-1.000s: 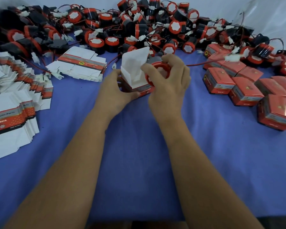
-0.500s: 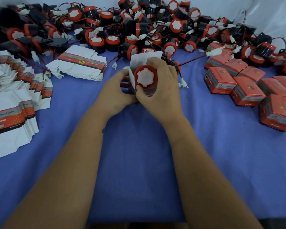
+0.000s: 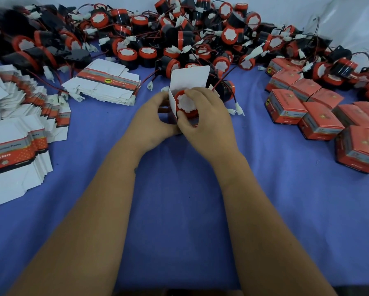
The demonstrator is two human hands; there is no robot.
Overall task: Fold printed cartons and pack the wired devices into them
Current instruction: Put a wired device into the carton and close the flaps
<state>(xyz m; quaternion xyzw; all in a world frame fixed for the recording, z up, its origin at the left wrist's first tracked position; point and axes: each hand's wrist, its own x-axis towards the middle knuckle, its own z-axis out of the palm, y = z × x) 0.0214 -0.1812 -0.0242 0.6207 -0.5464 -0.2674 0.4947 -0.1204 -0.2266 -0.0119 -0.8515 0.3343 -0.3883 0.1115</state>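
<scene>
An open printed carton (image 3: pixel 189 79) stands at the table's middle, its white lid flap raised. A round red wired device (image 3: pixel 185 103) with a white face sits in the carton's mouth. My left hand (image 3: pixel 151 116) grips the carton's left side, fingers curled round it. My right hand (image 3: pixel 207 116) holds the device from the right, thumb on its lower edge and fingers over its top. The device's wire and white plug (image 3: pixel 238 108) trail out to the right.
A heap of loose red-and-black wired devices (image 3: pixel 179 39) fills the back. Flat carton blanks lie in a stack (image 3: pixel 106 84) behind my left hand and in a fan (image 3: pixel 15 129) at the left. Closed red cartons (image 3: pixel 320 122) are grouped at the right on the blue cloth (image 3: pixel 179 199).
The device came from behind the lid flap to the carton's mouth, white face toward me. Both hands drew a little nearer, and the device now sits lower in the opening.
</scene>
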